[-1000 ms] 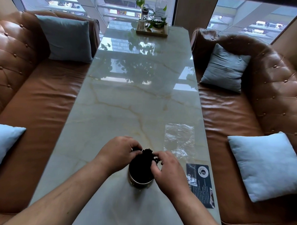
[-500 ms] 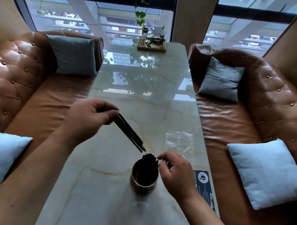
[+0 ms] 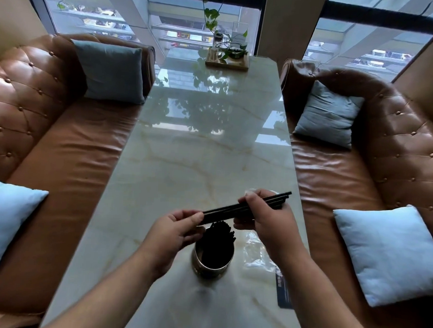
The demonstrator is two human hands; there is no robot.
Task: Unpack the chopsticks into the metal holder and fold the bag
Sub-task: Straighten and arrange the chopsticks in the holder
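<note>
A round metal holder [image 3: 212, 267] stands on the marble table [image 3: 201, 153] near its front, with several black chopsticks [image 3: 219, 241] standing in it. Above the holder a small bundle of black chopsticks [image 3: 229, 209] lies nearly level, slanting up to the right. My left hand [image 3: 175, 232] pinches its left end. My right hand [image 3: 266, 217] grips it near the right end, whose tips stick out past the fingers. The clear plastic bag [image 3: 257, 256] lies flat on the table right of the holder, partly hidden by my right forearm.
A dark printed card [image 3: 283, 293] lies by the table's right edge. A wooden tray [image 3: 227, 61] with a plant and a bottle stands at the far end. Brown leather sofas [image 3: 50, 141] with blue cushions [image 3: 390, 253] flank both sides.
My left hand brought the raised chopsticks down and right over the holder. My right hand left the holder's rim and took hold of the bundle's other end. The camera tilted up a little.
</note>
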